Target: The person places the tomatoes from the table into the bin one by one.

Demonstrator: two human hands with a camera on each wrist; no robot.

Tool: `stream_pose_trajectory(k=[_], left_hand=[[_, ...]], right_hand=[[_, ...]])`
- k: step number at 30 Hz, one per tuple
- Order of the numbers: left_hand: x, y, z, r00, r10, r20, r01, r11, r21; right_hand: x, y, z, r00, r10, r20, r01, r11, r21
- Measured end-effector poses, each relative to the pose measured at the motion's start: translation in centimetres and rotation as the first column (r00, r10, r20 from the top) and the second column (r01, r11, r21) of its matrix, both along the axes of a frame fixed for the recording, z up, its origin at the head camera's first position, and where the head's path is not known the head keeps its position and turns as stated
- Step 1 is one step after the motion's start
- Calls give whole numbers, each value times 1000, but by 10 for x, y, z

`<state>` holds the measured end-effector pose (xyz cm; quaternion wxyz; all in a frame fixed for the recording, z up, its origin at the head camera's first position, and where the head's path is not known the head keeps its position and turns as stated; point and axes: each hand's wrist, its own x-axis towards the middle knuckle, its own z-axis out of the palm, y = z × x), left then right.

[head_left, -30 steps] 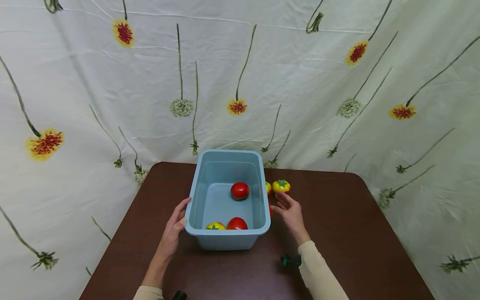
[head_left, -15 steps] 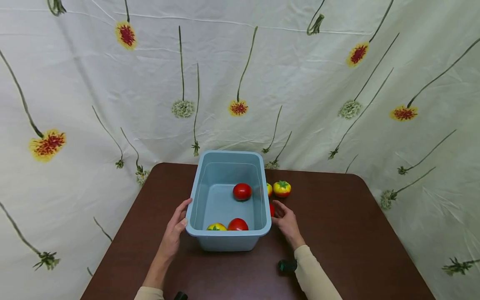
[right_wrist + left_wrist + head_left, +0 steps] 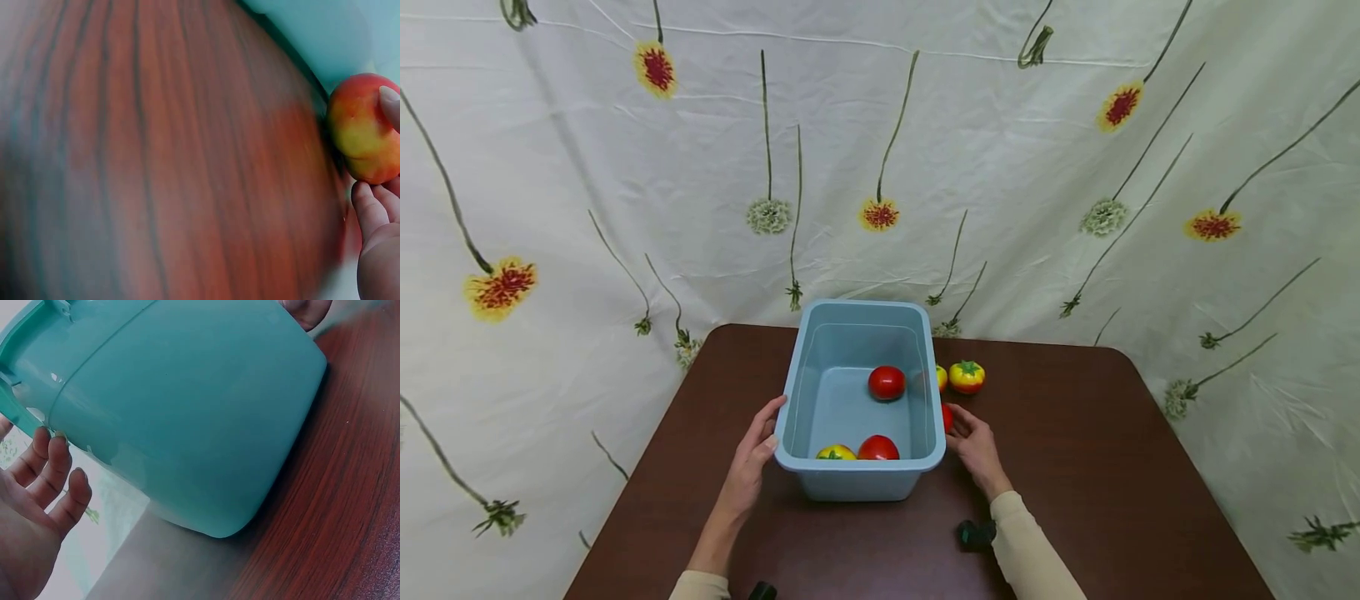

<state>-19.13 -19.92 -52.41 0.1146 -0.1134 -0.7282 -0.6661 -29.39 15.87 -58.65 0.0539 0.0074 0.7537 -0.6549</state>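
Observation:
My left hand (image 3: 747, 467) holds the light blue plastic bin (image 3: 861, 482) at the left side of its rim. In the left wrist view its curled fingertips (image 3: 59, 447) sit right under the rim. On the bin's other side, my right hand (image 3: 976, 454) pinches a red-and-yellow fruit (image 3: 359, 134) between thumb and fingers, close against the outer wall. From the head only a red sliver of this fruit (image 3: 947, 418) shows. Inside the bin lie two red tomatoes, one farther back (image 3: 887, 382) and one near the front (image 3: 878, 448), beside a yellow fruit with a green top (image 3: 837, 452).
Behind the right hand, a yellow-and-red fruit with a green top (image 3: 967, 377) stands on the dark brown table (image 3: 1075, 467). Another yellow one (image 3: 941, 379) is partly hidden by the bin. A white flower-print cloth (image 3: 1000, 150) hangs behind the table.
My right hand has come down and toward me, from near the yellow-and-red fruit to the red one beside the bin, and has taken hold of it. The left hand stays on the rim.

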Motion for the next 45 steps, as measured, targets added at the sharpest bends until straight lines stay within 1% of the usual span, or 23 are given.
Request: stream_pose_trajectory(k=[5, 9, 14, 19, 26, 31, 37, 42, 45], left_hand=[[-1, 0, 0, 1000, -1, 6, 1, 1000, -3], [0, 0, -1, 1000, 6, 16, -6, 1000, 0], [0, 0, -1, 1000, -1, 6, 1, 1000, 9], [-1, 0, -1, 1000, -11, -7, 11, 1000, 15], [-1, -1, -1, 1000, -6, -9, 7, 1000, 13], [-1, -1, -1, 1000, -7, -6, 7, 1000, 9], [0, -1, 0, 1000, -6, -14, 6, 1000, 1], [-2, -3, 4, 1000, 10, -29, -11, 999, -32], [-3, -5, 7, 1000, 16, -16, -17, 998, -59]], right_hand=[[0, 10, 5, 999, -41, 11, 40, 999, 9], [-1, 19, 11, 999, -50, 1, 50, 999, 6], [-3, 27, 20, 998, -57, 1, 57, 998, -8], [-2, 31, 34, 997, -72, -7, 71, 997, -22], [-1, 30, 54, 997, -51, -53, 52, 999, 3], [0, 31, 67, 993, -44, -106, 43, 999, -17], [3, 30, 82, 982, -31, -189, 25, 999, -34], [4, 28, 90, 971, -41, -234, 26, 997, -66], [4, 28, 93, 969, -52, -242, 32, 996, -88]])
